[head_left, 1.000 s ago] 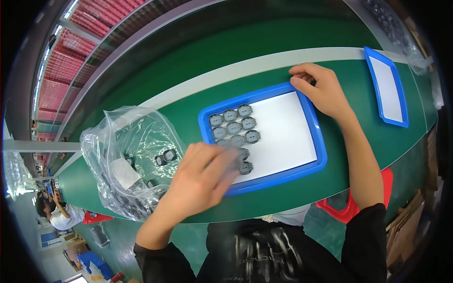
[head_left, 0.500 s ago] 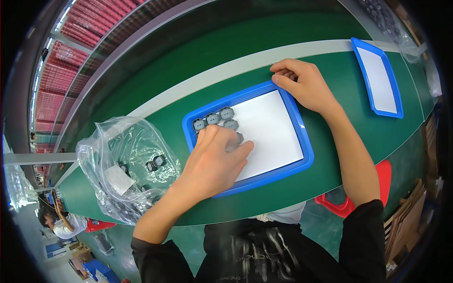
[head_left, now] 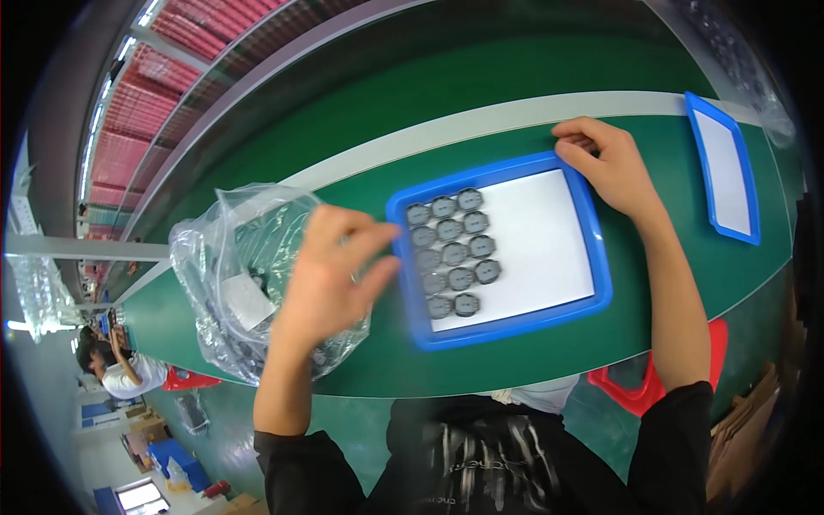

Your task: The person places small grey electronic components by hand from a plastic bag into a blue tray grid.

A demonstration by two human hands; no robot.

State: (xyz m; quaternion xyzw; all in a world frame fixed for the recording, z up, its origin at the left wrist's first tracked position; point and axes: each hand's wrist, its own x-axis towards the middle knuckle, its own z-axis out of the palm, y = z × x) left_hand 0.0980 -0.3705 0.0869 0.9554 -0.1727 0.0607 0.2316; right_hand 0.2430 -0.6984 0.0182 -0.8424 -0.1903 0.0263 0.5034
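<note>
A blue tray [head_left: 606,266] with a white bottom stands before me on the green table. Rows of small dark grey round-cornered parts [head_left: 455,253] lie along its left side; what they are I cannot tell. My left hand [head_left: 330,275], blurred by motion, is over a clear plastic bag [head_left: 215,300], left of the tray. Its thumb and forefinger are apart, with nothing seen between them. My right hand [head_left: 605,163] rests by the tray's far right corner, fingers loosely bent and thumb apart from them, gripping nothing that I can see.
Another blue tray [head_left: 747,206] with a white bottom lies at the far right. A pale raised strip [head_left: 429,133] runs along the table's far side. Below the right edge stands a red stool [head_left: 639,396]. Another person [head_left: 129,365] sits far off at the left.
My left hand has moved from above the parts in the tray leftward to the bag, uncovering the rows. My right hand stays at the tray's corner. The whole view has shifted.
</note>
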